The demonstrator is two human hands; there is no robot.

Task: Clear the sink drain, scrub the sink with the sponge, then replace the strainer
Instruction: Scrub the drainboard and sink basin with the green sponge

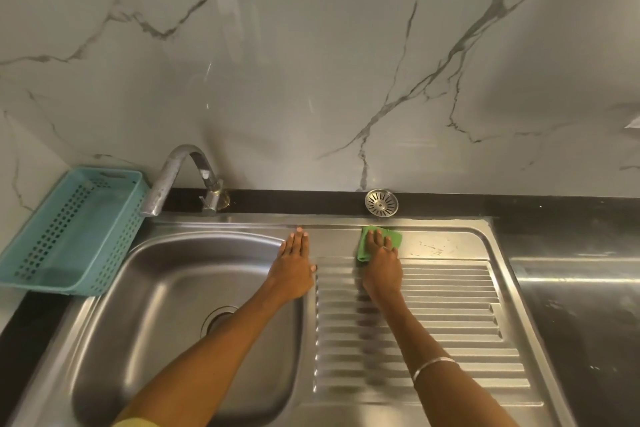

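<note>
While my right hand (382, 262) is pressing the green sponge (379, 242) flat on the far smooth strip of the drainboard (415, 322), my left hand (294, 265) is just resting palm-down on the ridge between basin and drainboard, fingers straight and close together, holding nothing. Right-hand fingers are laid out straight over the sponge, slightly fanned, pushing down rather than pinching it.

Tip for this bit, as far as I can judge: keep the palm weight over the sponge and go along the grooves, not across them, since gunk probably sits in the channels. There are some faint marks on the flat patch just right of the sponge that look like they need a pass. The left hand braced on the rim should help me lean in without slipping.

The strainer (381, 203) is out, parked on the dark ledge against the wall, right behind the sponge. The drain (218, 317) in the basin (166, 288) looks open, partly hidden by my left arm, so that goes back last.

Everything's stainless steel and a bit streaky. Wall is grey-veined marble, tap (183, 177) sits at the back left, and a teal plastic basket (69, 232) is on the counter left of the basin.
</note>
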